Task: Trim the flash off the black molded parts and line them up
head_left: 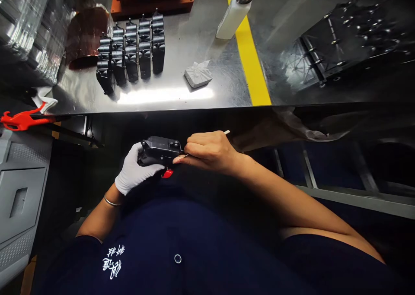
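Gloved left hand (pixel 134 172) and bare right hand (pixel 210 151) holding a black plastic housing (pixel 162 149) and a thin stick (pixel 227 132)

The left hand is gripping the black plastic housing by its left end, with the thumb curling along its lower side. The housing is sitting in front of the dark blue shirt (pixel 194 230), below the near edge of the metal workbench (pixel 201 31). Its long axis is running left to right across the view, dipping slightly to the right, and its narrower right end is pointing toward the right hand. A red piece (pixel 167 173) is showing under it, near the gloved thumb.

The right hand is closing narrowly on the thin stick, its fingertips meeting the right end of the housing; the stick's pale end is sticking out behind the knuckles.

On the workbench, five columns of black molded parts (pixel 131 55) are standing side by side near an orange block (pixel 152 5). A folded white cloth (pixel 198 75) is lying to their right, and a white bottle (pixel 227 22) is standing beside the yellow stripe (pixel 251 57). A red air gun (pixel 25 120) is hanging at the far left.
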